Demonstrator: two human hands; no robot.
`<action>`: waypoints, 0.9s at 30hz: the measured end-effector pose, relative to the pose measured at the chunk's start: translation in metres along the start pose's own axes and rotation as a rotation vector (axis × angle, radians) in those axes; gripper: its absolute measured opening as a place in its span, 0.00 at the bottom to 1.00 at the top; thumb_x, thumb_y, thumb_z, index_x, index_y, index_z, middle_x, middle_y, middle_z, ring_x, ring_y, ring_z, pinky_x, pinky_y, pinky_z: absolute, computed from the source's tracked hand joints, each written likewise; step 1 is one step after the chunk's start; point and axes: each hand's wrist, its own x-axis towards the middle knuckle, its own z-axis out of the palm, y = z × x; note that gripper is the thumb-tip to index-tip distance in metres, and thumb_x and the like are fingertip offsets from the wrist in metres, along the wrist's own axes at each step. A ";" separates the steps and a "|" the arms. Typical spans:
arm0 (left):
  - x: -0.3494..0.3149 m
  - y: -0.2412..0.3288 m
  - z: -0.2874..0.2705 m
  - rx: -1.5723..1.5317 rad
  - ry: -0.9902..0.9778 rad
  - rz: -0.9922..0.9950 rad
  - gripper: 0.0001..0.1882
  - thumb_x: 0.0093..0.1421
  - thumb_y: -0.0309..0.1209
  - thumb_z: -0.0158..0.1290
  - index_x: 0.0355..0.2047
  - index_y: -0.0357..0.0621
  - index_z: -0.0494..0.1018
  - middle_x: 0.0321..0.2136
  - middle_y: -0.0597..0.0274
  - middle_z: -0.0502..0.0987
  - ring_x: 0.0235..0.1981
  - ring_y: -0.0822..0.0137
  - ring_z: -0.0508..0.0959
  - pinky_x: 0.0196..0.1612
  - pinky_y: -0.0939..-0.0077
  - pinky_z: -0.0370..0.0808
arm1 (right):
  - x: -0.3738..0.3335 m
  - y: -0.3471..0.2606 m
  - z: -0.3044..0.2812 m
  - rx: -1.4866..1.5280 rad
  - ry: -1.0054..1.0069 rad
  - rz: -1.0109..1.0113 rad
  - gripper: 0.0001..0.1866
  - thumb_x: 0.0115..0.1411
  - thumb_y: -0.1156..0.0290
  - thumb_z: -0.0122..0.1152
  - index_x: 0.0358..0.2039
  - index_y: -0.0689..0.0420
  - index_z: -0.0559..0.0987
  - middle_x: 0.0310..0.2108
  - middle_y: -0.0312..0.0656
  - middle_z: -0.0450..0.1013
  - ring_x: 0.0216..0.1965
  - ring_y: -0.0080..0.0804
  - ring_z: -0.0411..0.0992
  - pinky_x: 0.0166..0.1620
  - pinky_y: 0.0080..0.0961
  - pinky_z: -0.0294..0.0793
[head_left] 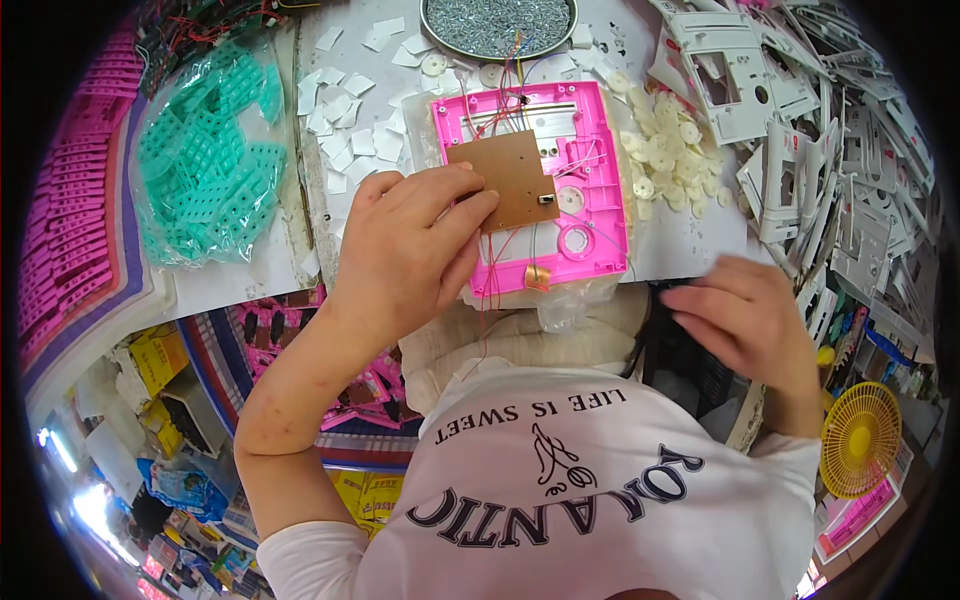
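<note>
My left hand (415, 240) pinches the left edge of a brown circuit board (515, 175), fingers on top of it. The board lies tilted over an open pink plastic housing (608, 190), covering part of its inside. Thin red, dark and light wires run from under the board and across the housing. A small copper-coloured piece (537, 277) is at the housing's near edge. To the right, past the table's front edge, my right hand (745, 315) hangs with loosely bent fingers, apart from the housing; nothing shows in them.
A round tray of screws (500, 45) stands at the back. White square pieces (350, 125) lie left, cream discs (675, 150) right. Beyond are a bag of turquoise parts (215, 160), stacked pink parts (80, 200), piled white panels (860, 190) and a yellow fan (860, 440).
</note>
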 end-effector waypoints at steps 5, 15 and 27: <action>0.001 -0.001 -0.001 0.004 0.007 0.003 0.20 0.53 0.23 0.61 0.48 0.49 0.79 0.50 0.62 0.80 0.47 0.62 0.81 0.49 0.64 0.69 | 0.089 -0.001 0.059 -0.065 0.141 -0.267 0.09 0.51 0.71 0.64 0.34 0.55 0.80 0.29 0.36 0.75 0.31 0.36 0.75 0.30 0.33 0.74; -0.004 -0.004 0.003 -0.014 0.030 -0.014 0.20 0.53 0.25 0.62 0.48 0.50 0.79 0.49 0.63 0.80 0.47 0.64 0.80 0.49 0.65 0.67 | 0.112 -0.007 0.047 -0.051 -0.100 -0.290 0.09 0.51 0.66 0.66 0.32 0.54 0.78 0.30 0.39 0.72 0.35 0.38 0.75 0.34 0.34 0.77; 0.000 -0.001 -0.001 0.066 -0.032 0.040 0.21 0.53 0.27 0.62 0.50 0.49 0.79 0.49 0.64 0.78 0.54 0.64 0.78 0.55 0.60 0.64 | 0.103 0.006 0.061 -0.270 0.183 -0.136 0.25 0.51 0.58 0.70 0.47 0.57 0.80 0.48 0.40 0.73 0.51 0.41 0.69 0.48 0.37 0.73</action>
